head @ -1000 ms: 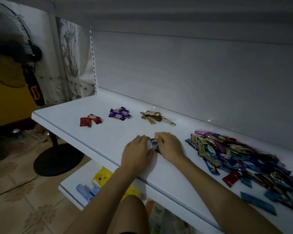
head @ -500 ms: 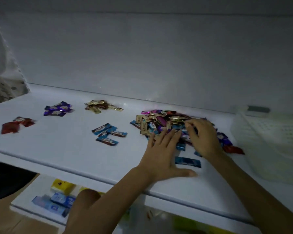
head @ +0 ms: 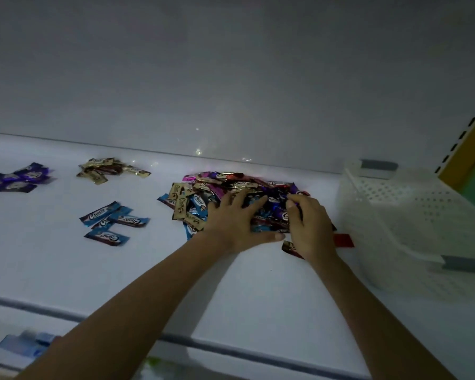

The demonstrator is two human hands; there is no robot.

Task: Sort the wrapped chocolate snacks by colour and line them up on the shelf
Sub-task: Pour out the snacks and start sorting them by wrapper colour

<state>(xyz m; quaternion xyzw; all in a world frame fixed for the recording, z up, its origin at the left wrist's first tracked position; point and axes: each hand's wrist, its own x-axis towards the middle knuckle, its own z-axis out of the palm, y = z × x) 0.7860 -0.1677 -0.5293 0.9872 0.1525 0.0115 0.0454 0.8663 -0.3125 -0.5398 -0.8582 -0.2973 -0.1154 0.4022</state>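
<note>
Several blue snacks [head: 113,223] read "Choco".

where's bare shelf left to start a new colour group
Bare: the front strip of the shelf in front of the blue group; the gap between the gold group and the mixed pile. Crowded: from the pile to the white basket, where the left hand, right hand and a red wrapper sit.

Dim, bluish light; small glints speckle the back wall [head: 198,152]; the shelf [head: 66,270] edge bows from wide-angle distortion, bottom corner blurred.
</note>
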